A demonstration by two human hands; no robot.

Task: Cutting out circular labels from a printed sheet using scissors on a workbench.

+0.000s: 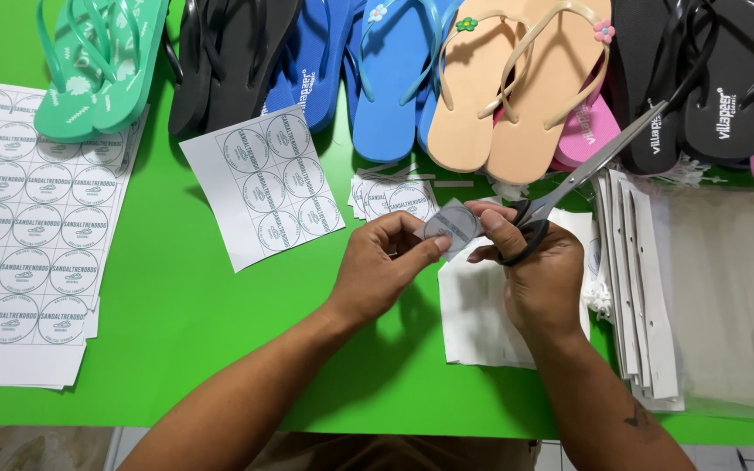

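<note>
A green table (176, 305) filled the frame, flip-flops (516, 87) ranged along its top edge. Uncut label sheets (23, 235) lay at left, a partly cut sheet (263, 183) upper centre, some cut labels (390, 199) beside it. At centre, the left hand (385, 266) pinched a round label (451, 222); the right hand (538, 262) gripped scissors (569, 179) and touched it too.

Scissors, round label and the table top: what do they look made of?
Scissors in the right hand: blades look like bare metal, grey with a dull shine; the handle loops look like black plastic. Round label, pinched by the left hand: thin printed paper, possibly sticker stock, since it flexes at the edge. Table top: smooth bright green, likely laminate or plastic sheet.
</note>
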